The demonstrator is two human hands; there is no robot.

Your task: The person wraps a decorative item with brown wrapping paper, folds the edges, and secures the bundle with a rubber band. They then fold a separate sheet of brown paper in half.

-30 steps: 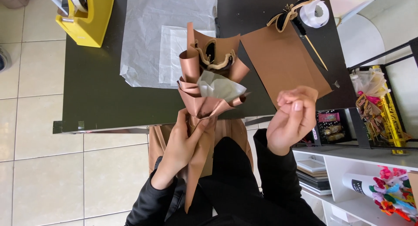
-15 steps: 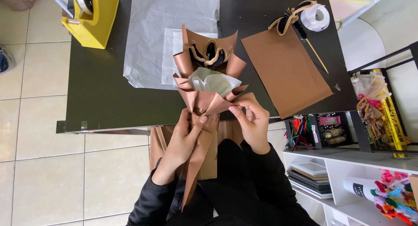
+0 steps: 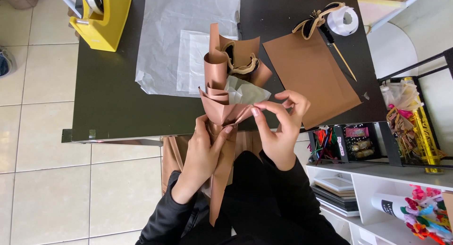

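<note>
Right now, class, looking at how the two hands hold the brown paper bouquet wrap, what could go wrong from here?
1. The left hand alone grips the neck of the bouquet wrap; if it slackens, the layered folds could spring open.
2. The right hand pinches a thin paper edge beside the white tissue; a hard tug might tear or crease it.
3. The wrap's long tail hangs below the table edge unsupported, so it may bend.

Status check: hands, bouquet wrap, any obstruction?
Left hand gripping brown paper bouquet at its neck. Right hand pinching wrap edge. Nothing blocking; loose brown sheet alongside.
</note>
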